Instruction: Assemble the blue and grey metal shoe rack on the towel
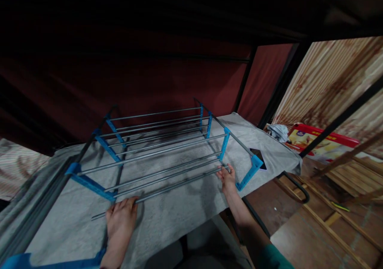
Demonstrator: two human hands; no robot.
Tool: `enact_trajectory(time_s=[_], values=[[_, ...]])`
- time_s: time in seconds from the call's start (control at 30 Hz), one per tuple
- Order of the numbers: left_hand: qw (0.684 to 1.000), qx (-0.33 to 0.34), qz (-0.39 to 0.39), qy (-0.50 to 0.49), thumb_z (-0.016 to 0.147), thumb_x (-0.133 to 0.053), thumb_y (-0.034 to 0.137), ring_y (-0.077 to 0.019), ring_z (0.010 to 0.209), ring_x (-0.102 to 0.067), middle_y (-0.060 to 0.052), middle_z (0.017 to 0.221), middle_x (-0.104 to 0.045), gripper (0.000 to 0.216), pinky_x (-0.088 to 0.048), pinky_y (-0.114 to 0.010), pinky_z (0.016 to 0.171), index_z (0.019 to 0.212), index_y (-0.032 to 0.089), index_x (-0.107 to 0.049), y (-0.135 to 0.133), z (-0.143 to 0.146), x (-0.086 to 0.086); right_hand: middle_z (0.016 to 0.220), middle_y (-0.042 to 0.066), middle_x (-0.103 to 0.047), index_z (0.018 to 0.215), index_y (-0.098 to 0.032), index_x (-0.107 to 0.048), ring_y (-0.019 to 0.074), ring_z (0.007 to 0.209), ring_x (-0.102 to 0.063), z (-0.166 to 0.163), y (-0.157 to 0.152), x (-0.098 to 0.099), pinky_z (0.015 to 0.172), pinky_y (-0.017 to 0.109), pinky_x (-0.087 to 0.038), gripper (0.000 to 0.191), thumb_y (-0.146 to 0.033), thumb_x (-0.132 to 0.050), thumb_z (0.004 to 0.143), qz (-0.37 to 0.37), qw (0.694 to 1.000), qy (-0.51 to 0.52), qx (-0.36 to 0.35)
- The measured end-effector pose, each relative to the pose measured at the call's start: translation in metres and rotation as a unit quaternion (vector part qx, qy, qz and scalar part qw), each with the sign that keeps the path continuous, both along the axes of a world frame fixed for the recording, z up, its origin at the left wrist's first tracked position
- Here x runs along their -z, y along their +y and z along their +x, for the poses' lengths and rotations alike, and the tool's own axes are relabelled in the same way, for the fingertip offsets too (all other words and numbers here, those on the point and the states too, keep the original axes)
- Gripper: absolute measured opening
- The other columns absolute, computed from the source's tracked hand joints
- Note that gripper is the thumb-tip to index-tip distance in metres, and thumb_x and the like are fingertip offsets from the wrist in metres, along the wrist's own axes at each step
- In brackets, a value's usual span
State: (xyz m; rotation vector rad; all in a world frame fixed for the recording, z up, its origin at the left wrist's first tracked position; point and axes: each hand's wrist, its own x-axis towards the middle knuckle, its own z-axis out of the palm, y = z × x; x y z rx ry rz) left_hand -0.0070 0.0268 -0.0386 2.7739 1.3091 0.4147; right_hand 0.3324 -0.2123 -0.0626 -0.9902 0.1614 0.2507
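Rod (179, 184), thin metal, sits at both hands in front of the rack. Left hand (121, 217) is closed over it near one end, a short bit poking out past the outer side of the fist. Right hand (226, 177) is at the other end, fingers curled around the tip; can't tell if they're clamped or just steadying it. Rod looks light and stiff, smooth enough to roll or slip in a loose hold, hardly fragile; best held near both ends, as a single hold at one end would probably let the far tip swing. Just beyond the grip, rack (152, 154) of similar rods and blue brackets, standing open; brackets look like plastic, light, a bit more prone to cracking than the metal, so the rails seem the safer hold. Blue bracket (249, 175) just outward of the right hand; blue piece (66, 264) nearer the body than the left hand, cut by the view's edge. Under the hands and rack, grey cloth (179, 213), soft, slightly rumpled. Farther left of the left hand, grey tubes (40, 207) run along the cloth. Past the right hand, flat dark device (259, 157) partly behind the bracket, then farther out, crumpled fabric (278, 132) and red box (321, 141). Dark red sheet (179, 73) behind everything.
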Motion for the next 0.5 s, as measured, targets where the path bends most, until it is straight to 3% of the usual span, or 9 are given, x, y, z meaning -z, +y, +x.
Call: enact_trajectory(time_s=[0.1, 0.2, 0.37, 0.43, 0.5], values=[[0.996, -0.085, 0.025, -0.018, 0.096, -0.037, 0.027, -0.0359, 0.117, -0.063, -0.018, 0.11, -0.075, 0.042, -0.025, -0.059, 0.116, 0.11, 0.014, -0.075, -0.001, -0.006, 0.003, 0.08, -0.008, -0.074, 0.111, -0.029, -0.046, 0.0104, 0.061, -0.068, 0.003, -0.002, 0.01, 0.064, 0.023, -0.06, 0.062, -0.034, -0.083, 0.061, 0.0, 1.0, 0.008, 0.003], [0.986, -0.157, 0.034, -0.052, 0.097, -0.034, 0.029, -0.0371, 0.127, -0.056, -0.02, 0.122, -0.07, 0.043, -0.021, -0.064, 0.118, 0.109, 0.015, -0.072, -0.002, -0.01, 0.004, 0.078, -0.006, -0.074, 0.106, -0.027, -0.047, 0.011, 0.063, -0.068, 0.004, -0.005, 0.019, 0.064, 0.023, -0.06, 0.062, -0.035, -0.085, 0.058, -0.004, 1.0, 0.009, 0.007], [0.966, -0.217, -0.02, -0.135, 0.096, -0.046, 0.037, -0.0379, 0.132, -0.05, -0.021, 0.14, -0.057, 0.035, -0.038, -0.059, 0.111, 0.112, 0.017, -0.069, 0.005, -0.022, 0.005, 0.079, -0.008, -0.073, 0.102, -0.027, -0.048, 0.0112, 0.066, -0.069, 0.003, -0.01, 0.03, 0.065, 0.025, -0.061, 0.06, -0.036, -0.086, 0.057, -0.019, 1.0, 0.006, 0.002], [0.956, -0.219, -0.073, -0.179, 0.09, -0.055, 0.035, -0.0345, 0.123, -0.056, -0.02, 0.135, -0.057, 0.029, -0.047, -0.053, 0.106, 0.108, 0.017, -0.069, 0.014, -0.028, 0.011, 0.08, -0.008, -0.073, 0.102, -0.028, -0.049, 0.0121, 0.067, -0.069, 0.003, -0.012, 0.031, 0.066, 0.027, -0.061, 0.059, -0.035, -0.086, 0.057, -0.026, 1.0, 0.004, 0.001], [0.943, -0.223, -0.104, -0.223, 0.085, -0.06, 0.031, -0.0288, 0.103, -0.063, -0.015, 0.118, -0.062, 0.022, -0.053, -0.048, 0.097, 0.1, 0.018, -0.068, 0.023, -0.032, 0.02, 0.082, -0.008, -0.073, 0.102, -0.028, -0.049, 0.0129, 0.069, -0.07, 0.005, -0.013, 0.03, 0.068, 0.029, -0.061, 0.057, -0.036, -0.085, 0.058, -0.035, 0.999, -0.001, 0.006]])
